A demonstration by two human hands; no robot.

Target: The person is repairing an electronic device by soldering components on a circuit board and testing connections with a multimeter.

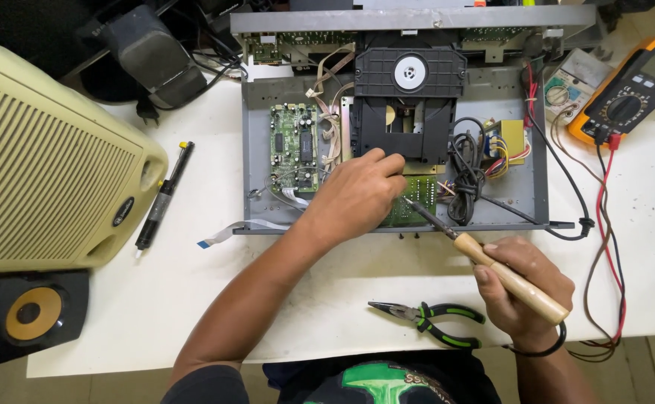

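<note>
Inside the open grey metal player chassis [247, 150], left hand [354, 196] pressed closed-fingered on the green circuit board [416, 203], steadying it. Right hand [523, 290] wrapped around the wooden-handled soldering iron [484, 257], tip angled onto that board.

Two bare forearms, no sleeves showing below the elbow, both hands bare, no gloves. Left hand [357, 191]: no rings, watch or band visible. Right hand [523, 292]: thin dark band or cord looped round the wrist [544, 349], hanging a bit loose on the underside. Nails short on the fingers that show. Shirt [376, 383] at bottom edge of view: dark, black or near-black fabric w/ a bright green printed graphic on the chest, some pale lettering beside it, partly cut off by the frame. Left upper arm near the shoulder covered by dark short sleeve [200, 385], approx. to elbow.
</note>
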